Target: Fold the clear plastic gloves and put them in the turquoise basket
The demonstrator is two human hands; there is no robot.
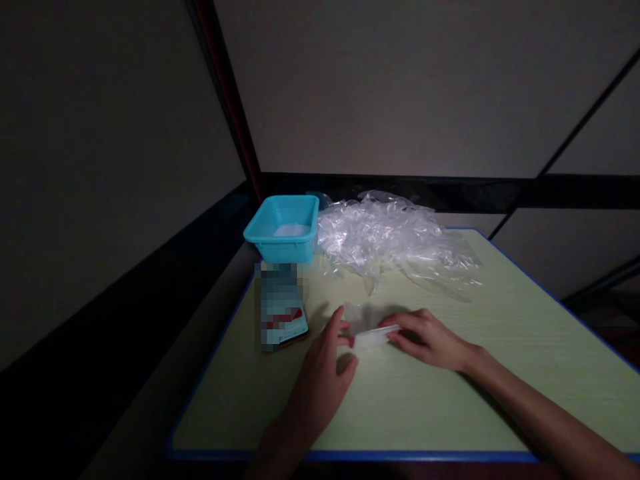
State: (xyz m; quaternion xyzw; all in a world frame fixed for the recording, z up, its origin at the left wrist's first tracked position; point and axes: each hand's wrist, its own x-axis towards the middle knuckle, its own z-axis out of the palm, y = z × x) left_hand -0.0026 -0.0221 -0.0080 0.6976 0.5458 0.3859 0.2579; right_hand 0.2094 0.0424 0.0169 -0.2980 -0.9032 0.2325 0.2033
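Between my hands, over the table's middle, is a thin, flat white piece (376, 334); its kind is not clear. My right hand (425, 339) pinches its right end between thumb and fingers. My left hand (327, 363) is at the left end with thumb and fingers apart. Its fingertips come up to the piece, and whether they touch it is hard to tell. A small translucent plastic sheet or bag (361, 315) shows just behind the white piece, partly hidden by it.
A heap of clear plastic bags (385, 230) covers the table's back. Left of it stands a turquoise basin (285, 250) with something white inside. A phone (285, 320), partly blurred out, lies left of my left hand. The table (500, 400) has a blue edge; walls stand behind and left.
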